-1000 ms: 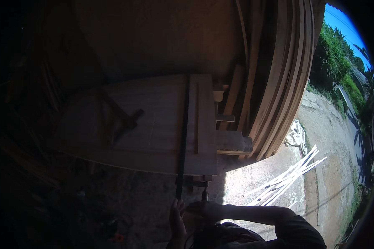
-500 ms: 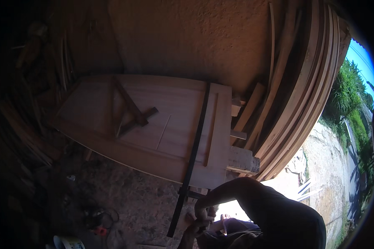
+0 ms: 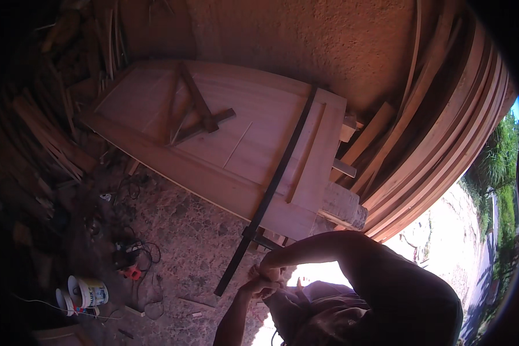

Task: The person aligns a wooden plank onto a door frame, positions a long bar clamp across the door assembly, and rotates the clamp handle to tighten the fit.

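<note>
Rough wall (image 3: 328,49) — black clamp (image 3: 284,155), long axis slanting up rightward across door (image 3: 265,118); hands (image 3: 266,281) — can't tell grip, hold.

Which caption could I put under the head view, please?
Bare left hand and right hand close together beside a long black bar clamp across a brown, flat wooden panelled door.

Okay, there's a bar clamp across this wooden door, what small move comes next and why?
I'd probably feel whether the bar clamp is snug: its black bar spans the wooden door and runs past the near edge, and your right hand and left hand are together beside that end. Any grip is hidden.
</note>
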Tool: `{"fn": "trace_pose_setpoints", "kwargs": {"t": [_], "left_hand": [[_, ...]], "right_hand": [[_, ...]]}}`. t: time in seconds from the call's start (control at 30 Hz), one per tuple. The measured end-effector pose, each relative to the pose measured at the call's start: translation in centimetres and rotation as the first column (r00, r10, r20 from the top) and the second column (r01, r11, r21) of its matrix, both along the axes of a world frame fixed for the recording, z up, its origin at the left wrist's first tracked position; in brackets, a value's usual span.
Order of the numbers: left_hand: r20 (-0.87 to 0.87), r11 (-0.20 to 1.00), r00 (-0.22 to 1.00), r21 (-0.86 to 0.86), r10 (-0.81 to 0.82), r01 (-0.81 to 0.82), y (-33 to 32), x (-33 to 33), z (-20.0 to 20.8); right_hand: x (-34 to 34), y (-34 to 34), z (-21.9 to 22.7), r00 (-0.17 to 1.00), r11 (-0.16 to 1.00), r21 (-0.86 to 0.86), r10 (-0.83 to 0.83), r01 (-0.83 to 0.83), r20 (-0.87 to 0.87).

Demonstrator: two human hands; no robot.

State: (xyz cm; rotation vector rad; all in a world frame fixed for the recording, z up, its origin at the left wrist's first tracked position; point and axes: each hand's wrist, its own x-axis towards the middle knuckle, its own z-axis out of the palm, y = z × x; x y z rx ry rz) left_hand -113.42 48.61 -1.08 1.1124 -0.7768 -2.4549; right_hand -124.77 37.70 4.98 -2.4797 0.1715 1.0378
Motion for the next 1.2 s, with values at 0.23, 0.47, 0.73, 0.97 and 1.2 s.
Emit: {"fn": "trace_pose_setpoints", "kwargs": {"t": [0.23, 0.47, 0.73, 0.97, 1.2], "left_hand": [[0.518, 0.813, 0.762, -0.581, 0.388, -0.019, 3.8, 0.2, -7.2], [0.316, 0.988, 0.948, -0.152, 0.047, 0.002, 0.6, 0.4, -1.0], [0.158, 0.99, 0.979, 0.031, 0.133, -0.139, 2.4, 0.9, -1.2], [0.534, 0.801, 0.752, -0.598, 0.387, 0.013, 2.8, -2.0, 0.4], [-0.322, 0.95, 0.944, 0.312, 0.071, 0.035, -0.2, -2.2, -0.9]], "right_hand": [[0.5, 1.4, 1.6, 0.988, 0.999, -0.043, 0.007, -0.001, 0.155], [-0.4, 0.9, -0.9, 0.986, 0.995, 0.025, -0.101, 0.099, 0.13], [1.7, 0.6, -1.0, 0.994, 0.991, 0.136, 0.002, -0.016, 0.107], [-2.0, 1.6, 0.1, 0.911, 0.981, -0.033, -0.162, 0.189, 0.378], [-1.7, -1.1, -10.3, 0.983, 0.921, 0.386, 0.025, 0.047, -0.18]]}}
